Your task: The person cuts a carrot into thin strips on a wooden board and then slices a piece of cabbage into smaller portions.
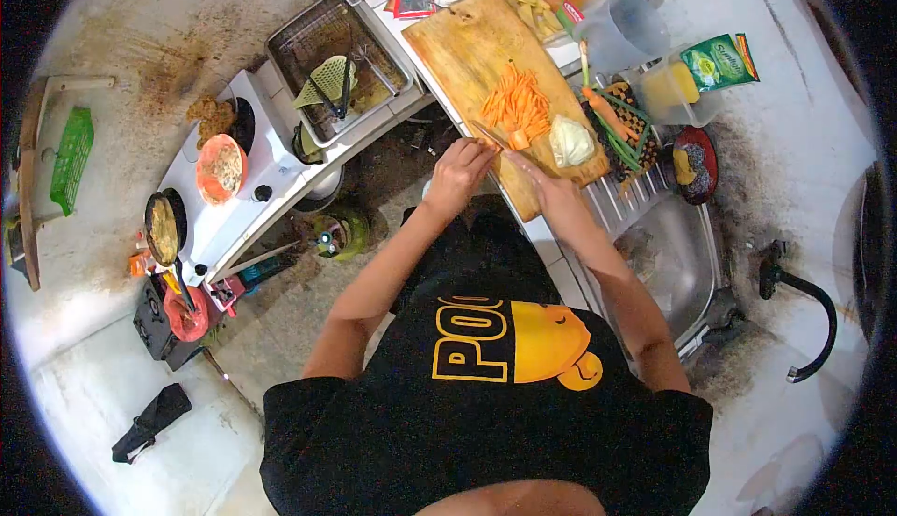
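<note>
My right hand (553, 196) is closed around a knife (488, 135), its blade pointing left across the near edge of the wooden cutting board (458, 44). The fingers of my left hand (456, 178) are pressed together beside the blade, on a small piece of carrot (492, 145) that they mostly cover. Just beyond the knife lies a heap of carrot strips (517, 103). A pale cabbage chunk (570, 142) sits right of the heap, near my right hand.
The sink (668, 250) is to the right, below a black faucet (808, 296). Whole carrots (605, 111) and green onions lie beside the board. Left stand a stove (266, 156) with an orange bowl (221, 168) and a frying pan (165, 226). A gas cylinder (341, 234) is on the floor.
</note>
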`<state>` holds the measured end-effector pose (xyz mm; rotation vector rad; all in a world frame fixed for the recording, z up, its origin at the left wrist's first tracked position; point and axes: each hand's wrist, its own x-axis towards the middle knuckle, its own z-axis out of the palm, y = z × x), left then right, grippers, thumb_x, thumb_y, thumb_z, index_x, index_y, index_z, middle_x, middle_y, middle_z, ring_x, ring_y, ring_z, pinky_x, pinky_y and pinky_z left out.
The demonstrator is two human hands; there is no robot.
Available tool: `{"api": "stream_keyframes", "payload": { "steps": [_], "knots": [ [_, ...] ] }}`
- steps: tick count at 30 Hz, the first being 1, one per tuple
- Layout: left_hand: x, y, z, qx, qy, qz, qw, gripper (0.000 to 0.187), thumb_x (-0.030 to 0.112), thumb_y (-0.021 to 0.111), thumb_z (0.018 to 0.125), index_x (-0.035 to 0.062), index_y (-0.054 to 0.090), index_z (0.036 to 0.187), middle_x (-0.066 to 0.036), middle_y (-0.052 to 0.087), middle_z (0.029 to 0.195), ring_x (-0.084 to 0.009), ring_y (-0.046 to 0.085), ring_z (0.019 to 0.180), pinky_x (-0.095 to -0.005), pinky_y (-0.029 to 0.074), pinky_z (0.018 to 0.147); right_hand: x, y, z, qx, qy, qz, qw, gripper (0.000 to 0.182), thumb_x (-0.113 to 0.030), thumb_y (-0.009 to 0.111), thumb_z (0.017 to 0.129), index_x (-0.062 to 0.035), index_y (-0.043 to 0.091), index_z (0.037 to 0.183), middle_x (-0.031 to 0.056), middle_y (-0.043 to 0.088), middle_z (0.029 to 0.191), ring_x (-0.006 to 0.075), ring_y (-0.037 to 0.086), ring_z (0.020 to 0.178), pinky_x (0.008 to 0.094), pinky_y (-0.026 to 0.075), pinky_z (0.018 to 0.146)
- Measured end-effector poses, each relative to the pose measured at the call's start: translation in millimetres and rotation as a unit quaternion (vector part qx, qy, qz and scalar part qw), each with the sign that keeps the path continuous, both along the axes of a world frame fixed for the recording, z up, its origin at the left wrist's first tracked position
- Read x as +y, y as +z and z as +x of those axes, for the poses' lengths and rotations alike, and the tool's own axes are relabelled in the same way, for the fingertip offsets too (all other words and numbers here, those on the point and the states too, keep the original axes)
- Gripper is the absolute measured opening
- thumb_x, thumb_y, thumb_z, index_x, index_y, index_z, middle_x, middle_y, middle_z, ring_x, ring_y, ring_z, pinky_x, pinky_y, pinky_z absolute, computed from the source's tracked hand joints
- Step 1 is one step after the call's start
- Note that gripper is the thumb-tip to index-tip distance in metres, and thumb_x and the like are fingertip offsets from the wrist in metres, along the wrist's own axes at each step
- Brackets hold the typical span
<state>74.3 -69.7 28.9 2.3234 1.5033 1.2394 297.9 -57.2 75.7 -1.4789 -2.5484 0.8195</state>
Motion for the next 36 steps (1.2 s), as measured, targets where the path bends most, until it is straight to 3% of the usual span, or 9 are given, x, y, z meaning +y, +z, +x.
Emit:
{"api": "stream_keyframes", "payload": {
  "steps": [5,8,10,14,20,22,28,31,36],
  "knots": [
    [-2,0,1,0.011,0.002,0.011,1.000,0.026,0.006,0.073,0.074,-0.0004,0.069,0.099,-0.011,0.064,0.097,-0.0284,0.062,0.094,-0.0371,0.054,0.081,4,16,-25,-0.095,0.002,0.047,0.994,0.065,-0.007,0.048,0.096,-0.0430,0.033,0.148,0.0210,0.061,0.067,0.0396,0.063,0.060,0.0491,0.053,0.058],
    [0,1,3,0.015,0.000,0.019,1.000,0.026,0.006,0.071,0.073,-0.0014,0.069,0.098,-0.012,0.063,0.096,-0.0287,0.062,0.093,-0.0372,0.054,0.079,0,26,-17,-0.105,-0.017,-0.025,0.994,0.061,-0.007,0.047,0.097,-0.0382,0.036,0.148,0.0244,0.065,0.081,0.0422,0.066,0.076,0.0490,0.055,0.070],
    [0,3,3,0.018,0.007,0.033,0.999,0.026,0.005,0.069,0.073,-0.0018,0.069,0.097,-0.013,0.063,0.096,-0.0288,0.062,0.092,-0.0373,0.054,0.079,-11,27,-5,0.168,-0.018,-0.012,0.986,0.055,-0.007,0.044,0.098,-0.0319,0.041,0.147,0.0289,0.064,0.104,0.0447,0.064,0.097,0.0492,0.052,0.086],
    [-4,0,4,0.016,0.003,0.006,1.000,0.026,0.004,0.067,0.071,-0.0021,0.068,0.096,-0.013,0.063,0.096,-0.0288,0.062,0.093,-0.0372,0.055,0.079,-21,38,3,0.139,-0.017,-0.047,0.989,0.051,-0.007,0.042,0.099,-0.0273,0.043,0.146,0.0293,0.059,0.120,0.0447,0.058,0.112,0.0492,0.047,0.097],
    [-2,0,5,0.013,0.010,0.024,1.000,0.028,0.003,0.065,0.069,-0.0012,0.069,0.096,-0.013,0.063,0.096,-0.0291,0.063,0.093,-0.0368,0.055,0.079,-15,20,-7,0.023,-0.026,-0.019,0.999,0.055,-0.006,0.044,0.097,-0.0303,0.042,0.147,0.0297,0.062,0.113,0.0434,0.063,0.102,0.0489,0.052,0.087],
    [-3,3,4,0.017,0.009,0.019,1.000,0.027,0.003,0.064,0.069,-0.0011,0.069,0.095,-0.013,0.064,0.096,-0.0291,0.063,0.093,-0.0367,0.055,0.079,0,49,-34,-0.159,-0.030,-0.090,0.983,0.059,-0.006,0.045,0.096,-0.0343,0.039,0.147,0.0289,0.063,0.112,0.0434,0.065,0.095,0.0490,0.054,0.080],
    [-3,-3,4,-0.004,0.016,0.018,1.000,0.023,0.003,0.065,0.072,-0.0010,0.069,0.094,-0.013,0.065,0.095,-0.0289,0.063,0.091,-0.0371,0.055,0.077,-7,18,-4,0.060,-0.017,-0.013,0.998,0.061,-0.008,0.048,0.095,-0.0382,0.038,0.147,0.0277,0.063,0.081,0.0429,0.066,0.078,0.0502,0.053,0.071],
    [-4,-1,3,-0.003,0.001,0.016,1.000,0.023,0.003,0.066,0.071,-0.0011,0.068,0.093,-0.013,0.065,0.096,-0.0286,0.063,0.090,-0.0372,0.056,0.077,-15,5,-1,0.034,0.011,0.091,0.995,0.081,-0.006,0.056,0.089,-0.0459,0.024,0.151,0.0204,0.059,0.060,0.0387,0.063,0.057,0.0494,0.053,0.055],
    [-1,4,3,-0.004,-0.002,0.040,0.999,0.021,0.004,0.068,0.071,-0.0005,0.068,0.092,-0.013,0.064,0.095,-0.0282,0.063,0.090,-0.0367,0.056,0.077,-11,4,-26,-0.074,-0.004,0.090,0.993,0.083,-0.006,0.056,0.089,-0.0496,0.020,0.150,0.0174,0.061,0.061,0.0369,0.065,0.058,0.0485,0.054,0.056]
  ]
}}
